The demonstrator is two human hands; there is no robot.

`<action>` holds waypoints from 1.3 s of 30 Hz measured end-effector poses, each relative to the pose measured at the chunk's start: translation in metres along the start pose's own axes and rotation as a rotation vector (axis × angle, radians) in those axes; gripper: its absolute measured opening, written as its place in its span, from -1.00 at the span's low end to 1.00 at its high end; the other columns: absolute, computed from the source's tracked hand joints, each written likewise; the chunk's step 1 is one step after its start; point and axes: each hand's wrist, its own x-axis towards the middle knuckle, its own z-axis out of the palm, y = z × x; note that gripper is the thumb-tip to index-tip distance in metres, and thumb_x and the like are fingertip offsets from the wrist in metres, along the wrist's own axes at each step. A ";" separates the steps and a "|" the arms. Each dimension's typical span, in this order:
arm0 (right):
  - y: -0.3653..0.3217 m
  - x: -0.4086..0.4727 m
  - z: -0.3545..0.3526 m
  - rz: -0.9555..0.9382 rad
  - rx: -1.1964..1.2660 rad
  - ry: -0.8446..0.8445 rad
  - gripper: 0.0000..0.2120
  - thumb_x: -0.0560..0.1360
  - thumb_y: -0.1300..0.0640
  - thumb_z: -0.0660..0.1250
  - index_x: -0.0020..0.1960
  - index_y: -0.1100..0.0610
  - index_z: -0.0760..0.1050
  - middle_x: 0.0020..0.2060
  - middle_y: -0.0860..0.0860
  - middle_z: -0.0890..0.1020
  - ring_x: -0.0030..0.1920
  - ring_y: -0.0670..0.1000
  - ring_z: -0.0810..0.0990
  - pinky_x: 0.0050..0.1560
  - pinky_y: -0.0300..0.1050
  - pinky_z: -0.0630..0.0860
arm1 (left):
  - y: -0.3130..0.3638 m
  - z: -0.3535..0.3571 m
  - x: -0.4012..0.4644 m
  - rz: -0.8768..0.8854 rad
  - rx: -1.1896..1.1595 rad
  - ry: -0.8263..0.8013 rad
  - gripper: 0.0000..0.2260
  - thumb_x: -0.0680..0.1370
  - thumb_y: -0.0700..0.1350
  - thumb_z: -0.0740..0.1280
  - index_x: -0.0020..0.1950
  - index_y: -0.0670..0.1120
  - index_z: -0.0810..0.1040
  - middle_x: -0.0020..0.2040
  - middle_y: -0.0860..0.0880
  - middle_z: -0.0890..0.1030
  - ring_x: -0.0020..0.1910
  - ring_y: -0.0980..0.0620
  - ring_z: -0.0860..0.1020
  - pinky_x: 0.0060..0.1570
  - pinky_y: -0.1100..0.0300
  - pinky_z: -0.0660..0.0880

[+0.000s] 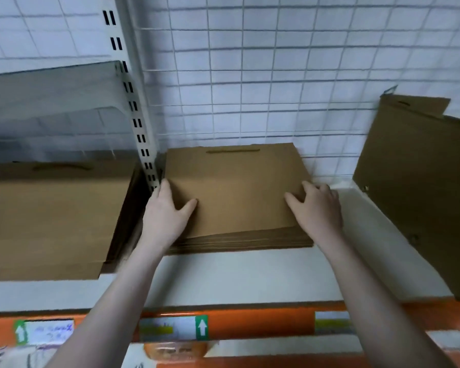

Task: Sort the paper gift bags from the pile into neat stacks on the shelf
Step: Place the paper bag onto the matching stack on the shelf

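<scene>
The stack of flat brown paper gift bags (237,197) lies on the shelf (250,274) between both grips. Left hand (165,216) and right hand (316,208) rest open, fingers spread against its side edges, grasping nothing. Bags appear light, thin and crease-prone; square them by the edges.

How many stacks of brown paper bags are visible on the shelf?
3: the middle stack under both hands, the left stack past the upright, the right stack partly cropped. More may lie outside view.

Even, cool overhead light, fairly bright. Soft shadows fall beside the brown bags (234,189). Wide-angle bending curves the shelf (250,274) edge and wire grid (276,75); corners look smeared, labels blurred.
</scene>
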 end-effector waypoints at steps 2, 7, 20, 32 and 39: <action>0.009 0.006 0.002 -0.024 0.004 -0.039 -0.54 0.55 -0.09 0.20 0.31 0.19 0.42 0.20 0.22 0.46 0.25 0.21 0.35 0.20 0.00 0.32 | 0.004 0.006 -0.001 -0.006 0.053 0.019 -0.34 0.52 0.07 0.33 0.47 -0.25 0.21 0.49 -0.19 0.23 0.47 -0.11 0.19 0.42 0.06 0.17; 0.019 0.012 0.006 -0.094 0.111 -0.122 -0.53 0.56 -0.06 0.21 0.36 0.19 0.35 0.31 0.15 0.39 0.27 0.20 0.42 0.16 0.01 0.39 | 0.010 0.006 0.011 -0.050 0.135 -0.014 -0.38 0.55 0.09 0.28 0.48 -0.21 0.21 0.51 -0.14 0.21 0.48 -0.07 0.18 0.36 0.09 0.20; 0.015 0.012 0.014 -0.245 -0.083 -0.142 -0.32 0.55 -0.21 0.13 0.48 0.23 0.15 0.43 0.22 0.22 0.41 0.19 0.24 0.36 0.01 0.23 | 0.001 0.004 0.017 0.000 0.171 0.050 -0.39 0.57 0.07 0.26 0.49 -0.24 0.19 0.51 -0.20 0.17 0.48 -0.14 0.15 0.42 0.03 0.14; 0.027 0.002 -0.004 -0.784 -0.466 -0.387 -0.04 0.39 -0.40 0.20 0.53 -0.06 -0.26 0.53 0.06 -0.19 0.52 0.04 -0.26 0.41 -0.08 -0.36 | -0.047 -0.021 -0.026 0.609 0.626 -0.155 -0.10 0.39 0.48 0.04 0.48 -0.17 0.27 0.46 -0.23 0.29 0.46 -0.17 0.23 0.41 -0.06 0.19; 0.015 0.010 -0.004 -0.936 -0.528 -0.322 -0.07 0.40 -0.30 0.32 0.55 -0.01 -0.10 0.54 0.06 -0.06 0.53 0.02 -0.12 0.47 -0.07 -0.24 | -0.048 -0.019 -0.009 0.651 0.707 -0.184 0.05 0.16 0.35 0.47 0.49 -0.14 0.21 0.45 -0.25 0.29 0.45 -0.20 0.25 0.41 -0.07 0.16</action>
